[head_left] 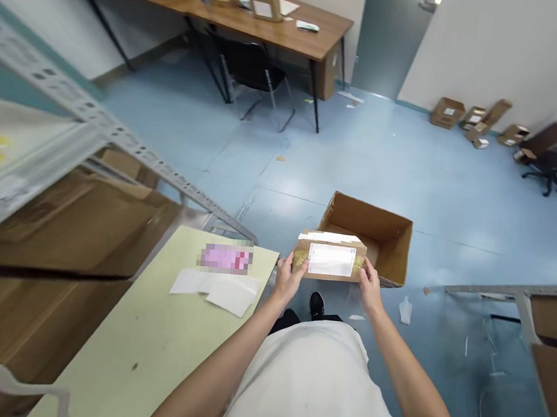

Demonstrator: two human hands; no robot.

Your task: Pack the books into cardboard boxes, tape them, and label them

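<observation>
A small brown cardboard parcel (330,257) with a white label on its near face and yellow tape at its ends is held in front of me with both hands. My left hand (288,279) grips its left end, fingers wrapped round the corner. My right hand (369,286) grips its right end the same way. The parcel hangs just above the near edge of an open, empty-looking cardboard box (377,232) standing on the blue floor.
A pale green table (152,340) with white paper slips (219,288) lies at my left. Metal shelving with large cartons (64,236) stands further left. A wooden desk (255,20), chairs and small boxes (478,121) line the far wall. Another rack (540,319) is at right.
</observation>
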